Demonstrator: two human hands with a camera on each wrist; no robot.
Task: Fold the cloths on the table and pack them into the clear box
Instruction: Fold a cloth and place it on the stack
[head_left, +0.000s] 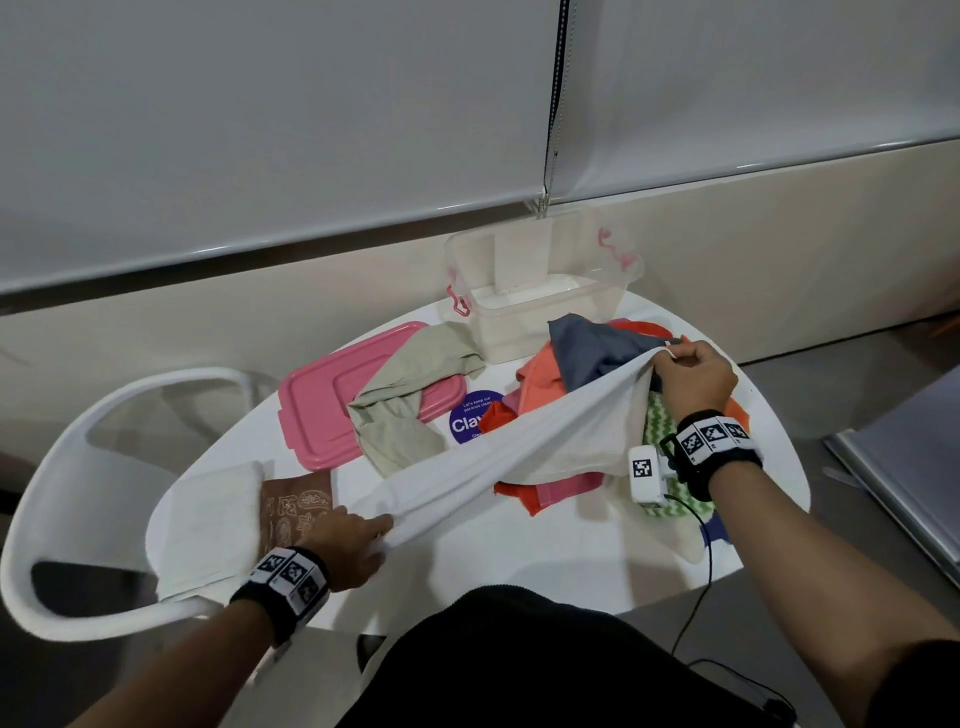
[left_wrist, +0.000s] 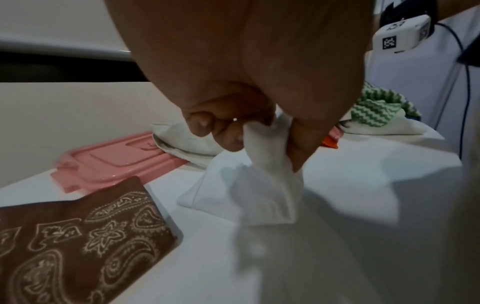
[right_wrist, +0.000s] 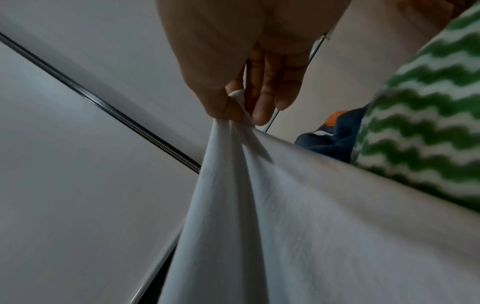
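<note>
Both hands grasp one white cloth (head_left: 524, 441): left hand (head_left: 348, 545) pinches its near corner low over the table (head_left: 545, 551), right hand (head_left: 696, 374) pinches the far corner raised above the heap, before the clear box (head_left: 540, 296).

You have two hands in play: your left hand (head_left: 345, 545) and your right hand (head_left: 696, 374), which between them pinch one white cloth (head_left: 519, 452). Beyond your right hand stands one clear box (head_left: 540, 306) with two pink latches. Beyond your left hand lies one pink lid (head_left: 322, 410), one beige cloth (head_left: 400, 410) draped over it. Just beside your left hand lie two folded cloths: one brown paisley (head_left: 296, 509), one cream (head_left: 208, 530). Under your right wrist sits one green zigzag cloth (head_left: 660, 421); the loose pile there also shows one grey-blue cloth (head_left: 597, 348) and orange, red and pink pieces I can't count apart.
</note>
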